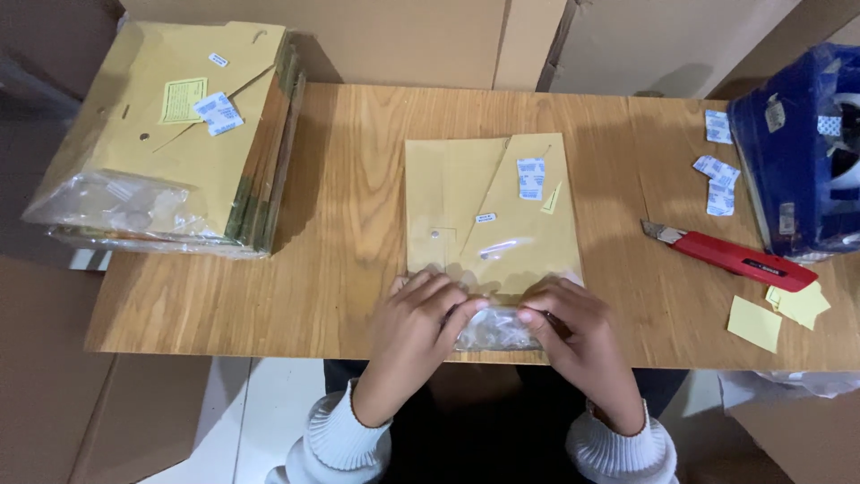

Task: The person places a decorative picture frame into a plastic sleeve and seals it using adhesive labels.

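Observation:
A tan envelope-like folder in a clear plastic sleeve (488,211) lies flat at the middle of the wooden table (358,197). It carries a small white sticker and a round metal snap. My left hand (421,318) and my right hand (573,327) both pinch the sleeve's crinkled near end (497,332) at the table's front edge. Fingertips of the two hands almost meet over the plastic. White knitted cuffs cover both wrists.
A stack of similar bagged tan folders (175,134) sits at the far left. A red utility knife (730,255), white stickers (717,170), yellow paper slips (779,314) and a blue container (802,143) lie at the right. Cardboard boxes (403,40) stand behind the table.

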